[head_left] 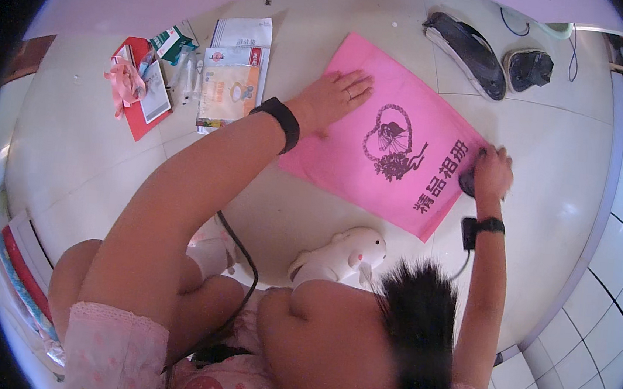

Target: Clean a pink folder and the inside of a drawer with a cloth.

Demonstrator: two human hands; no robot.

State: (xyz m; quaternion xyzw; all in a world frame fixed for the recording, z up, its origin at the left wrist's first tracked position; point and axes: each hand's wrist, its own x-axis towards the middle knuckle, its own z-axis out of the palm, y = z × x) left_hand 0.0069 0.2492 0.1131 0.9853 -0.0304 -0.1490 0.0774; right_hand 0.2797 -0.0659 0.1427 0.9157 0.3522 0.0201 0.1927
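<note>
A pink bag (350, 137), bearing a dark printed picture and large characters, lies flat on the tiled floor before me. My left hand (333, 99) rests palm down on its upper left part, with the fingers spread a little and a ring on one. At the bag's right edge, by the printed characters, my right hand (492, 171) is curled over a dark rounded object (466, 183). The fingers cover most of that object, so its kind is unclear. Both wrists carry black bands.
Left of the bag lie flat printed packets (228, 93), a green-and-white box (173, 43), clear plastic tubes (189, 78) and a red folder (139, 129) with pink ribbon (125, 82). Dark shoes (468, 55) stand at upper right. A white animal slipper (348, 253) is near the bag's lower edge.
</note>
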